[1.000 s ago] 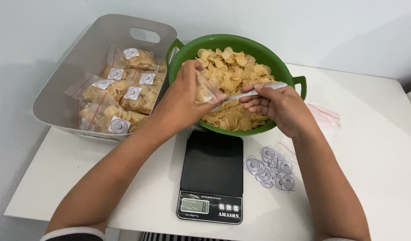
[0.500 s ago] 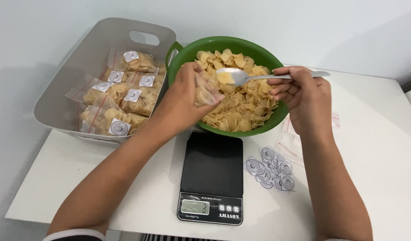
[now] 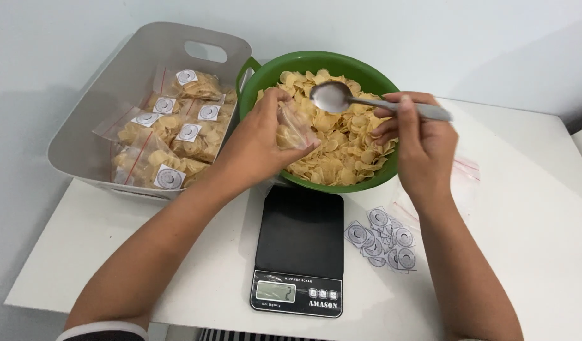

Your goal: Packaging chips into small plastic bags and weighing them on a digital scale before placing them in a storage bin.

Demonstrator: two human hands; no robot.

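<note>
1. Where half a second ago my spoon carried a heap of chips, its bowl now shows bare metal, raised over the far middle of the green bowl; I judge that scoop has gone into the bag.
2. My left hand is closed around the mouth of a small clear bag, holding it over the near left edge of the chips, much where it was before.
3. My right hand grips the spoon's handle, fingers curled tight, and has drawn in from the far right.
4. Near me, the black scale stands bare, so the bag is not yet weighed.
5. Filled bags lie in the grey tub on the left; round stickers sit right of the scale.
</note>
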